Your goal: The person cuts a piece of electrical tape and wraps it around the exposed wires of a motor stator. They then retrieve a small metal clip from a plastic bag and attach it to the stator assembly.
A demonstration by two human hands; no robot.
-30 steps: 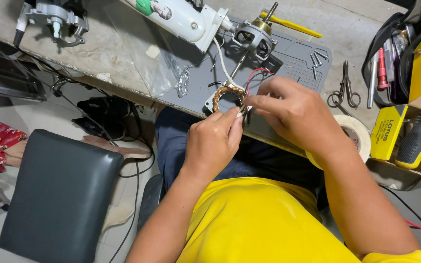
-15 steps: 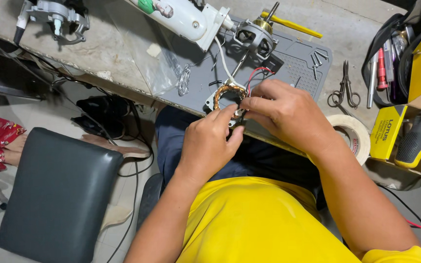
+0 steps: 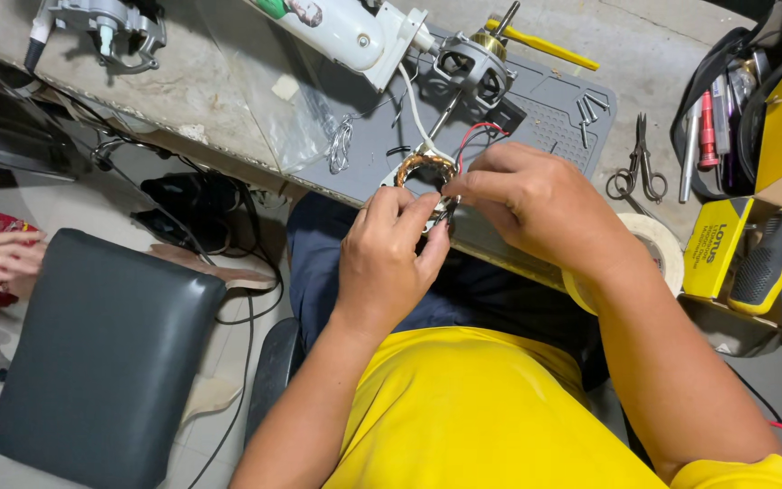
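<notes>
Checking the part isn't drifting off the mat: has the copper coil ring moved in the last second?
No. The copper coil ring sits in the same spot against the grey mat, just below the motor housing, with both hands pinching at it.

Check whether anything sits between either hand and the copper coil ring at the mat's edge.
Nothing visible does. The left hand and right hand both already touch the copper coil ring, fingertips pinching at its lower right side above the grey mat.
</notes>
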